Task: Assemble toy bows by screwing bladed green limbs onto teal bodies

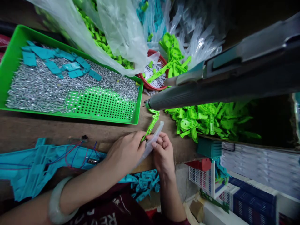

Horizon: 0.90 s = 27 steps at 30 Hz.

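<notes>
Over bench (93,128), left grip (128,149) clasping green piece (152,124), right grip (165,152) pinching translucent strip (157,132)

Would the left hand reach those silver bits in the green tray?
Probably yes: the tray is open on top, and I see only its rim between the left hand and the silver bits. It seems busy with a green part, though.

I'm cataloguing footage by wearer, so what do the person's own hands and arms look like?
The left hand and right hand are ungloved, their forearms bare. A smooth, rounded, pale greenish bangle circles the left one. The shirt is maroon with white lettering.
</notes>
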Each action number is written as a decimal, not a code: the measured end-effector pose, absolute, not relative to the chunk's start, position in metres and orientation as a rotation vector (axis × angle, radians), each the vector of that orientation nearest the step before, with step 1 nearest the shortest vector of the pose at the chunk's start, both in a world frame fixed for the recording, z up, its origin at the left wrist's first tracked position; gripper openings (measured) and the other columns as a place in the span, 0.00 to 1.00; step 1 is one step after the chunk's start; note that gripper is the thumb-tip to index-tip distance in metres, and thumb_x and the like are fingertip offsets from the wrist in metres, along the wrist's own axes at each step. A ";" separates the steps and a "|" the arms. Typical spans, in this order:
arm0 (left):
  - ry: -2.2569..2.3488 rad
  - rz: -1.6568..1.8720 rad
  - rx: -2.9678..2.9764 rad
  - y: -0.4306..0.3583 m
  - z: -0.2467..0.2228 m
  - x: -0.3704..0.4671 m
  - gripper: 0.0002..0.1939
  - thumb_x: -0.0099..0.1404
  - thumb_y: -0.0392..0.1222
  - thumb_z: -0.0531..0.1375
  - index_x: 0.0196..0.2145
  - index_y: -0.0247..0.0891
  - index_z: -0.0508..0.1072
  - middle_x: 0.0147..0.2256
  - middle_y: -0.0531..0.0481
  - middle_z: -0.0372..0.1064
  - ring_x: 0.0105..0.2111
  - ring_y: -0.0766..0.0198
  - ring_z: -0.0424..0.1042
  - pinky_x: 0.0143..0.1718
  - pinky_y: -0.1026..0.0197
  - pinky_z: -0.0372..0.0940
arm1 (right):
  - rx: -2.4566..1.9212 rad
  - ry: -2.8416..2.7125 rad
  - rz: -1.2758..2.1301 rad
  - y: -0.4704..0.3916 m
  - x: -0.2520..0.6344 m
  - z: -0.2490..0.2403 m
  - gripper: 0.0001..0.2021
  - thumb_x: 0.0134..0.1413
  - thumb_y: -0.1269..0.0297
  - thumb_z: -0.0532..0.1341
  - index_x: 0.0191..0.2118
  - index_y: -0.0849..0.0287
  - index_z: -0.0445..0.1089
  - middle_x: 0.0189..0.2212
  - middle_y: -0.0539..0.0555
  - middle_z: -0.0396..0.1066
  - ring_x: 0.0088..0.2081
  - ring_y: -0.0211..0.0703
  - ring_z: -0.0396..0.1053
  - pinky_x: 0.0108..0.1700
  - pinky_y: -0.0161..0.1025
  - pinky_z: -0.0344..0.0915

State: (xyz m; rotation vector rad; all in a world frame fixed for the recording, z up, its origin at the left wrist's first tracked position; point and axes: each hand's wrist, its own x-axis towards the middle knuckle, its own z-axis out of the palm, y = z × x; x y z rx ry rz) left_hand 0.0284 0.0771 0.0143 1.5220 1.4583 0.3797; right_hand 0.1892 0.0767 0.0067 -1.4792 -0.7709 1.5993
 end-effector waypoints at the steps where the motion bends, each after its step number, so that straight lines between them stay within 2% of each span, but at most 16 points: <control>1: 1.481 0.335 1.544 0.078 0.015 0.029 0.11 0.71 0.38 0.52 0.46 0.38 0.71 0.39 0.44 0.78 0.41 0.51 0.79 0.38 0.54 0.70 | -1.480 -0.774 1.600 0.077 0.189 0.007 0.16 0.45 0.64 0.72 0.41 0.56 0.70 0.31 0.49 0.79 0.28 0.38 0.72 0.33 0.35 0.70; 6: 1.559 0.211 1.656 0.081 0.018 0.034 0.08 0.70 0.38 0.52 0.42 0.38 0.70 0.35 0.43 0.78 0.36 0.49 0.79 0.31 0.56 0.65 | -1.503 -0.842 1.482 0.076 0.188 0.003 0.17 0.47 0.66 0.72 0.44 0.55 0.73 0.30 0.47 0.73 0.29 0.33 0.67 0.29 0.29 0.67; 11: 1.546 0.196 1.671 0.082 0.018 0.034 0.08 0.71 0.39 0.52 0.41 0.38 0.70 0.35 0.45 0.77 0.35 0.49 0.79 0.30 0.56 0.63 | -1.557 -0.964 1.384 0.078 0.191 0.000 0.30 0.50 0.65 0.71 0.59 0.49 0.67 0.37 0.48 0.70 0.30 0.34 0.66 0.26 0.30 0.68; 13: 1.536 0.182 1.673 0.083 0.019 0.033 0.08 0.71 0.37 0.51 0.41 0.38 0.70 0.35 0.44 0.77 0.35 0.49 0.78 0.31 0.56 0.63 | -1.566 -1.007 1.390 0.080 0.192 0.000 0.32 0.51 0.65 0.71 0.62 0.47 0.65 0.36 0.48 0.69 0.29 0.33 0.65 0.25 0.30 0.68; 21: 1.469 0.213 1.641 0.082 0.016 0.031 0.10 0.73 0.37 0.51 0.41 0.37 0.72 0.38 0.46 0.76 0.39 0.54 0.77 0.37 0.56 0.66 | -1.622 -1.077 1.395 0.086 0.192 0.003 0.28 0.52 0.63 0.70 0.60 0.49 0.70 0.34 0.47 0.69 0.27 0.31 0.63 0.24 0.30 0.66; 24: 1.480 0.243 1.720 0.076 0.013 0.033 0.12 0.74 0.37 0.49 0.44 0.38 0.73 0.40 0.45 0.75 0.38 0.56 0.76 0.35 0.57 0.67 | -1.673 -1.131 1.389 0.085 0.193 0.004 0.29 0.53 0.62 0.69 0.62 0.51 0.69 0.33 0.46 0.69 0.26 0.31 0.62 0.24 0.30 0.64; 27: 1.580 0.319 1.926 0.067 0.012 0.033 0.14 0.72 0.34 0.52 0.49 0.38 0.75 0.44 0.42 0.74 0.40 0.53 0.75 0.35 0.56 0.69 | -1.721 -1.234 1.346 0.083 0.194 0.003 0.30 0.55 0.61 0.68 0.63 0.51 0.66 0.32 0.47 0.68 0.27 0.32 0.63 0.26 0.30 0.64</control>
